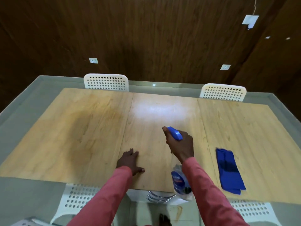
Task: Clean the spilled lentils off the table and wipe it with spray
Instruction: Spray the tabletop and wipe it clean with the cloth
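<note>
Right hand (180, 142) grips the spray bottle (181, 181) around its neck, fingers curled on the blue trigger head (175, 133), index finger extended forward along the nozzle. Bottle is held above the desk, tilted, with the head pointing away from the person and the clear body with its blue label hanging down toward the near edge, partly behind the right forearm. Sleeve (210, 193) is salmon pink.

Left hand (130, 161) lies flat on the desk (81, 136), fingers straight and slightly spread, palm down, holding nothing. It rests on the middle panel, near the front edge, left of the bottle and apart from it.

Blue cloth (229, 171), folded into a long rectangle, lies on the right panel of the desk, to the right of the right arm, not touched by either hand.

Desk surface is light wood in three panels. A bright reflection sits on the far part of the middle panel; a darker, yellowish patch covers part of the left panel. Lentils cannot be made out on the surface at this resolution.

Two white perforated chairs (106, 82) stand at the far side of the desk, two more at the near side. Dark wood panelling behind, with small white wall sockets (93, 60).
</note>
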